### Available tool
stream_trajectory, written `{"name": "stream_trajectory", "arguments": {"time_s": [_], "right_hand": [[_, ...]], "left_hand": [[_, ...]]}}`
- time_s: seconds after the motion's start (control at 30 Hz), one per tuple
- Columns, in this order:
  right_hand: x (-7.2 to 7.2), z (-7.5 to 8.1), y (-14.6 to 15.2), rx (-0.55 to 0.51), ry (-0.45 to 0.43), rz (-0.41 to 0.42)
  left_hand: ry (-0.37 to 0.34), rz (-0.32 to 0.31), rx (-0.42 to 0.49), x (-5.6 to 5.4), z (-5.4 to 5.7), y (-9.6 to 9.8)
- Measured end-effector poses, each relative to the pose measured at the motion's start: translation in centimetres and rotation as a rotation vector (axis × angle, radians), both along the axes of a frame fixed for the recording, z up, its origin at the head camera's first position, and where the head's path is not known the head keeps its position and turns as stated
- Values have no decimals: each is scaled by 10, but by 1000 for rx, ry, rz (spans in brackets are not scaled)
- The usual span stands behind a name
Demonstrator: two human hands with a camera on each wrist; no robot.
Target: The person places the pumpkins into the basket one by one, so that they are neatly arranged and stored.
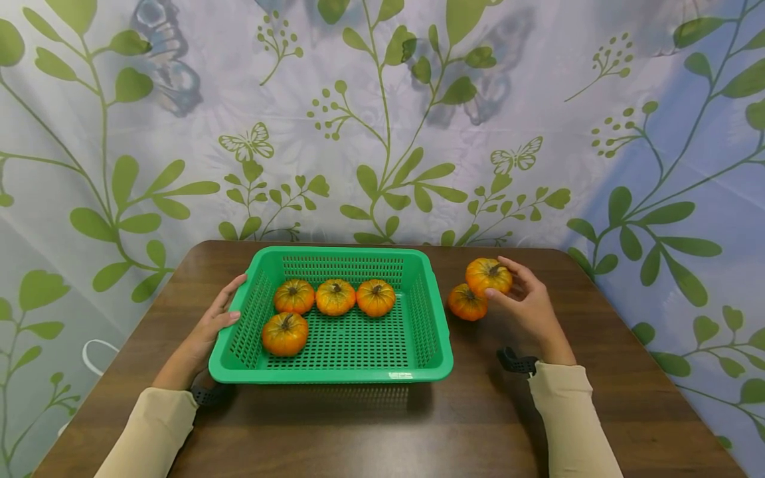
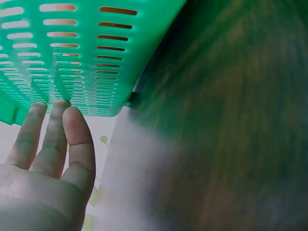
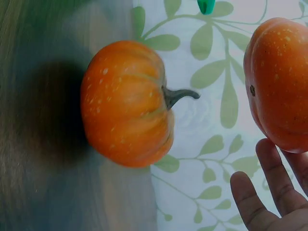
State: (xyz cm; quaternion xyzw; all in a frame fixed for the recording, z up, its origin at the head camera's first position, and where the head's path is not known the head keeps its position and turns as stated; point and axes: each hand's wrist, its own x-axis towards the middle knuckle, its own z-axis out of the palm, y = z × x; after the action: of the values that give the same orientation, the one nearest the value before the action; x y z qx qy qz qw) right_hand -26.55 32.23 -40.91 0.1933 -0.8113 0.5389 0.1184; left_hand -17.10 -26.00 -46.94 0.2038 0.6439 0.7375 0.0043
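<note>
A green plastic basket (image 1: 358, 376) stands on the table with several small orange pumpkins (image 1: 335, 297) inside, toward its back and left. My left hand (image 1: 206, 335) is at the basket's left side; the left wrist view shows its fairly straight fingers (image 2: 79, 130) against the slotted outer wall (image 2: 62, 57). To the right of the basket, my right hand (image 1: 532, 305) holds a small pumpkin (image 1: 485, 275) between thumb and fingers, raised off the table. Just below and behind that one, another pumpkin (image 3: 125, 103) with a curved stem sits on the table.
The brown wooden table (image 1: 370, 438) reaches back to a hanging cloth (image 1: 358, 133) printed with leaves and butterflies. A white cord (image 1: 89, 355) hangs past the table's left edge. Dark straps (image 1: 516, 362) circle both wrists.
</note>
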Motion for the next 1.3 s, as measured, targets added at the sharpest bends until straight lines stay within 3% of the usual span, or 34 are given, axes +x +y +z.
{"name": "stream_trajectory", "arguments": {"time_s": [0.63,0.83,1.1,1.3], "right_hand": [[7,12,-25,87,96,123],[8,13,-30,93,137,171],[13,15,-36,145,101,186],[16,17,-41,169,92,216]], "left_hand": [[-11,-8,5,1,0,-1],[-5,17,-16,0,0,0],[4,17,-23,0,0,-1],[-6,-18,-8,-2,-2,-3]]}}
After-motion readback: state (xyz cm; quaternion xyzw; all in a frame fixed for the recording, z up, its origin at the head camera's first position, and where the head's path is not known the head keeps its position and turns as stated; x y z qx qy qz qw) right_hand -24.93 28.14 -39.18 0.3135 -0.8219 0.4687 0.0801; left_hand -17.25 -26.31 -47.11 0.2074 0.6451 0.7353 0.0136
